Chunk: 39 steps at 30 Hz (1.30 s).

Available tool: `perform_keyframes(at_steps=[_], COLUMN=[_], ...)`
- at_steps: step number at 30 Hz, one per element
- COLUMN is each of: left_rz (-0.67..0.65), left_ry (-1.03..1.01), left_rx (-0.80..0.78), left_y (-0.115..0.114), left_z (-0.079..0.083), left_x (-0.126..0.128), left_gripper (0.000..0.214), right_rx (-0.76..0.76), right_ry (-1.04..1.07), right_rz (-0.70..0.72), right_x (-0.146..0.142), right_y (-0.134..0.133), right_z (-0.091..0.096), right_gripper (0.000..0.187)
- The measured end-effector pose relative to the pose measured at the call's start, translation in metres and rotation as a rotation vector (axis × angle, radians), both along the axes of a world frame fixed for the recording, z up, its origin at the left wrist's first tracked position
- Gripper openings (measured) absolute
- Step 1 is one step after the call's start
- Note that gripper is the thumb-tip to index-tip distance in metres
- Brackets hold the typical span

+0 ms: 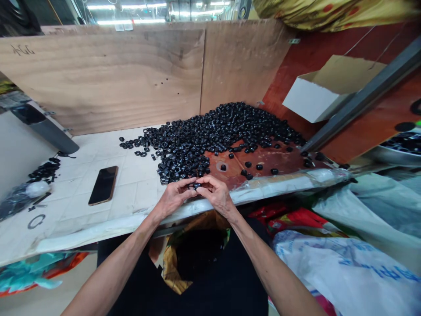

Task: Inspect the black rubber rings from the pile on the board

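In the head view, the left grip (173, 196) and the right grip (216, 193) pinch a small black part (196, 186) between them, above the front edge of the counter (134, 175); just beyond them spreads a pile of black pieces (213, 134), to their left lies a phone (103, 185), and below them gapes a yellow bag (173, 274)

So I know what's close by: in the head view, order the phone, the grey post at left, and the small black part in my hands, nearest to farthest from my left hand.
1. Small black part: held between left hand and right hand.
2. Phone: to their left.
3. Grey post: farther left, past the phone.
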State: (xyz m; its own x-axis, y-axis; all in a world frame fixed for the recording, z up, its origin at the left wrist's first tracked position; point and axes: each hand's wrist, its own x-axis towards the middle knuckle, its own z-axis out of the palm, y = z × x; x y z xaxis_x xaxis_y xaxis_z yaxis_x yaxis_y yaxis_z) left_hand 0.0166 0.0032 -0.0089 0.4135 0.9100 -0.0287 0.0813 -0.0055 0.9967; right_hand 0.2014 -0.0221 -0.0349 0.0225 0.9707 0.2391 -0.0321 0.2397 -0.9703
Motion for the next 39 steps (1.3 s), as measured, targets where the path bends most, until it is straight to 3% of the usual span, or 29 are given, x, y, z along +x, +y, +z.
perform_keyframes(at_steps=[5, 8, 14, 21, 33, 39], left_rz=[0.021, 0.02, 0.017, -0.014, -0.001, -0.017], left_ry=[-0.14, -0.132, 0.001, -0.039, -0.177, -0.139], left_rx=[-0.065, -0.065, 0.007, -0.019, -0.004, 0.046], left_y=[0.003, 0.004, 0.003, 0.001, -0.002, -0.001], left_z=[-0.009, -0.01, -0.004, -0.006, 0.0, -0.004], left_x=[0.003, 0.004, 0.003, 0.002, 0.006, 0.004], left_gripper=[0.053, 0.049, 0.05, 0.061, 0.032, 0.033], right_rx=[0.133, 0.17, 0.056, 0.21, 0.326, 0.227], right_ry=[-0.086, -0.102, -0.066, -0.202, -0.243, -0.173], right_rz=[-0.075, -0.045, -0.051, -0.128, -0.174, -0.179], right_x=[0.002, 0.003, -0.003, -0.003, -0.002, -0.003], right_y=[-0.002, -0.001, -0.001, -0.003, -0.002, -0.002], right_z=[0.003, 0.003, -0.003, 0.004, 0.0, -0.007], right_gripper=[0.017, 0.016, 0.03, 0.014, 0.007, 0.023])
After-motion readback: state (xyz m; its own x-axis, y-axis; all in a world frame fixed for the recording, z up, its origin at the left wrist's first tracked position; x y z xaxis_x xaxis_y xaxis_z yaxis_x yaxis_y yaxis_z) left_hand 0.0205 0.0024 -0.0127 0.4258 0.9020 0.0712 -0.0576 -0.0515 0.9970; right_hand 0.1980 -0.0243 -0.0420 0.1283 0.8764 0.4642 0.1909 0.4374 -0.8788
